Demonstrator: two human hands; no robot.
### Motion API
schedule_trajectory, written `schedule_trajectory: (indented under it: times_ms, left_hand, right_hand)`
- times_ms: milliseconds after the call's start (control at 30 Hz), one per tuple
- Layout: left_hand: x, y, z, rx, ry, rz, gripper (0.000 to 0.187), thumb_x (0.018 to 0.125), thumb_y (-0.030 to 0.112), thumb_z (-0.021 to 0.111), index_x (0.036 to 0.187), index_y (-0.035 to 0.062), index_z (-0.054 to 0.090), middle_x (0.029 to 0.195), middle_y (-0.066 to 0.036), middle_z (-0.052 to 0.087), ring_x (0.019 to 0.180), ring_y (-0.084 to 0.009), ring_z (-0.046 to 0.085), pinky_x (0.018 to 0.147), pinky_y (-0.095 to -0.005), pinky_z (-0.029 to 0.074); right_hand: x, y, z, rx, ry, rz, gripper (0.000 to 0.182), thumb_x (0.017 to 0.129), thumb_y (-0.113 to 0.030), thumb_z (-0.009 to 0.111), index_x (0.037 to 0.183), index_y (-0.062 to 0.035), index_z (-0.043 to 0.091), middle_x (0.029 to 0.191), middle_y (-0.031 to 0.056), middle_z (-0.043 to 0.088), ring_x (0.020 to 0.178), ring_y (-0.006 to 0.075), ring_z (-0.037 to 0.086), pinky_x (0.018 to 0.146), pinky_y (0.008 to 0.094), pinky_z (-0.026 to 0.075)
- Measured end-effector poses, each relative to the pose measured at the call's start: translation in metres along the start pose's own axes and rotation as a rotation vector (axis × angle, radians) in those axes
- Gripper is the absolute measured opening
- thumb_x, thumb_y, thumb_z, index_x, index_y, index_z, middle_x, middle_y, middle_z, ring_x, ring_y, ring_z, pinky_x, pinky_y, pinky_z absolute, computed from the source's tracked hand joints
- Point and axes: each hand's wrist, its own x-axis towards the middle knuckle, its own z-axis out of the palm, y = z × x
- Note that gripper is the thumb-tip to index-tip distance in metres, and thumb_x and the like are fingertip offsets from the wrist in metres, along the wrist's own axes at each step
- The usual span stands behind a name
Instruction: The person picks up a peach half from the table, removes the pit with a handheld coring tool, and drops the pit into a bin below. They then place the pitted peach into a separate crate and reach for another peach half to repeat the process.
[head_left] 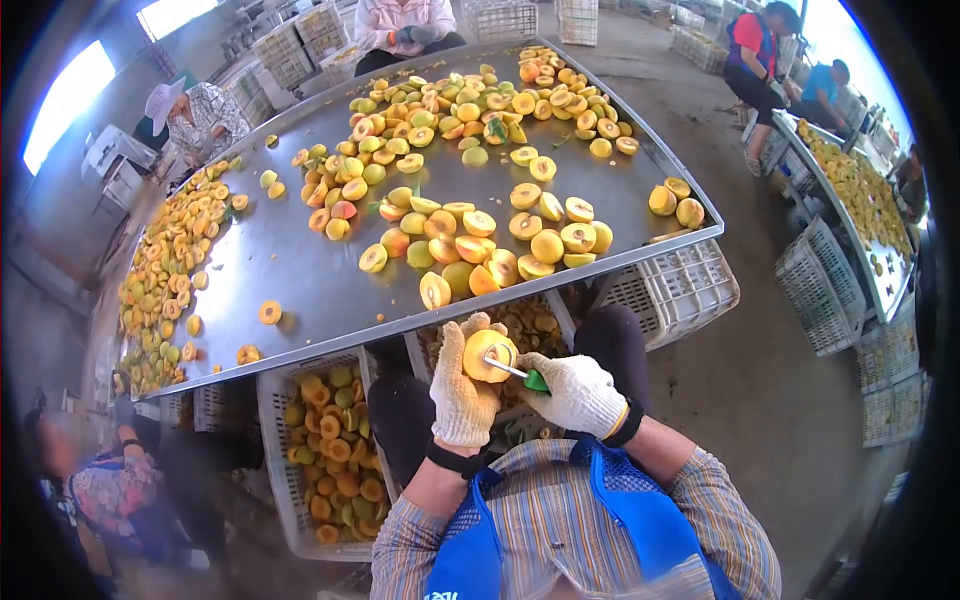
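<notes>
We judge a slip the likeliest trouble: with the loop of the tool (510, 369) at the cut face of the fruit (474, 352), soft flesh or too hard a push could send the metal skidding into the left hand (464, 402); squeezing too hard could bruise or split the fruit, and too loose a hold could drop it short of the table (312, 292); we see the fruit cupped in the left hand's gloved fingers, above the palm, its cut face turned towards the right hand (582, 392); that hand is closed round the tool's green handle, the shaft bridging the two.
</notes>
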Motion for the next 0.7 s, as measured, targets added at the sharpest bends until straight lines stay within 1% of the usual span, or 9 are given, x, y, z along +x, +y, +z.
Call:
schedule_trajectory:
  times_ms: [133, 267, 367, 400, 433, 533, 600, 667, 700]
  left_hand:
    - [-0.003, -0.006, 0.005, 0.043, 0.053, 0.019, 0.047, 0.102, 0.045, 0.055, 0.117, 0.0008, 0.063, 0.11, -0.015, 0.066, 0.104, -0.0264, 0.063, 0.089, -0.0412, 0.055]
    - [-0.004, -0.011, 0.006, 0.024, 0.074, 0.004, 0.047, 0.102, 0.045, 0.055, 0.115, 0.0009, 0.064, 0.106, -0.013, 0.067, 0.102, -0.0253, 0.064, 0.088, -0.0409, 0.055]
    - [-0.003, -0.016, 0.006, 0.001, 0.105, 0.002, 0.046, 0.102, 0.046, 0.056, 0.112, 0.0014, 0.065, 0.102, -0.013, 0.067, 0.099, -0.0251, 0.065, 0.086, -0.0402, 0.056]
    - [-0.003, -0.018, 0.007, 0.025, 0.152, 0.025, 0.049, 0.101, 0.049, 0.055, 0.11, 0.0015, 0.066, 0.1, -0.014, 0.068, 0.094, -0.0269, 0.066, 0.083, -0.041, 0.056]
    - [-0.003, -0.019, 0.008, 0.049, 0.2, 0.047, 0.053, 0.1, 0.052, 0.054, 0.109, 0.0016, 0.067, 0.097, -0.015, 0.068, 0.09, -0.0286, 0.066, 0.079, -0.0418, 0.057]
    - [-0.005, -0.015, 0.01, 0.083, 0.194, 0.0, 0.058, 0.098, 0.057, 0.053, 0.106, 0.0011, 0.067, 0.094, -0.015, 0.068, 0.085, -0.0297, 0.067, 0.076, -0.0425, 0.057]
    - [-0.004, -0.016, 0.01, 0.082, 0.205, 0.012, 0.059, 0.098, 0.058, 0.053, 0.104, 0.0008, 0.067, 0.093, -0.015, 0.068, 0.084, -0.0303, 0.067, 0.075, -0.0429, 0.057]
    - [-0.003, -0.013, 0.011, 0.082, 0.209, 0.029, 0.06, 0.098, 0.059, 0.052, 0.101, 0.0005, 0.067, 0.092, -0.015, 0.068, 0.082, -0.0309, 0.067, 0.075, -0.0433, 0.057]
    - [-0.003, -0.01, 0.012, 0.087, 0.194, 0.028, 0.06, 0.098, 0.059, 0.052, 0.099, 0.0003, 0.068, 0.09, -0.015, 0.068, 0.082, -0.0313, 0.067, 0.075, -0.0438, 0.057]
  right_hand:
    - [0.0, 0.0, -0.002, -0.018, -0.027, 0.022, 0.036, 0.09, -0.036, 0.066, 0.116, -0.0109, 0.067, 0.079, 0.0146, 0.071, 0.072, 0.0348, 0.071, 0.065, 0.044, 0.056]
    - [0.004, 0.006, 0.001, -0.011, -0.073, 0.047, 0.034, 0.087, -0.032, 0.066, 0.113, -0.0104, 0.068, 0.082, 0.0154, 0.071, 0.077, 0.035, 0.071, 0.069, 0.045, 0.057]
    - [0.008, 0.017, 0.017, 0.019, -0.123, 0.045, 0.031, 0.085, -0.03, 0.066, 0.108, -0.0095, 0.07, 0.082, 0.0153, 0.072, 0.078, 0.0349, 0.071, 0.07, 0.0452, 0.057]
    - [0.009, 0.021, 0.023, 0.062, -0.144, 0.04, 0.029, 0.084, -0.028, 0.066, 0.105, -0.009, 0.07, 0.083, 0.015, 0.072, 0.079, 0.0348, 0.071, 0.07, 0.0451, 0.057]
    - [0.011, 0.023, 0.029, 0.043, -0.145, 0.057, 0.025, 0.084, -0.028, 0.066, 0.099, -0.0093, 0.071, 0.082, 0.0139, 0.072, 0.076, 0.0342, 0.071, 0.069, 0.0439, 0.057]
    - [0.013, 0.015, 0.026, 0.055, -0.183, 0.115, 0.022, 0.084, -0.027, 0.068, 0.098, -0.0104, 0.072, 0.08, 0.0134, 0.072, 0.073, 0.0327, 0.071, 0.068, 0.0429, 0.057]
    - [0.013, 0.016, 0.025, 0.025, -0.184, 0.07, 0.021, 0.084, -0.027, 0.068, 0.097, -0.0115, 0.072, 0.078, 0.0133, 0.071, 0.071, 0.0313, 0.071, 0.066, 0.0417, 0.057]
    - [0.013, 0.01, 0.025, 0.058, -0.184, 0.087, 0.02, 0.085, -0.027, 0.069, 0.095, -0.0105, 0.071, 0.076, 0.0129, 0.07, 0.069, 0.0307, 0.07, 0.065, 0.0421, 0.057]
    - [0.009, 0.01, 0.033, 0.146, -0.196, 0.12, 0.021, 0.086, -0.028, 0.069, 0.093, -0.0085, 0.071, 0.074, 0.0125, 0.069, 0.066, 0.0303, 0.069, 0.063, 0.0422, 0.056]
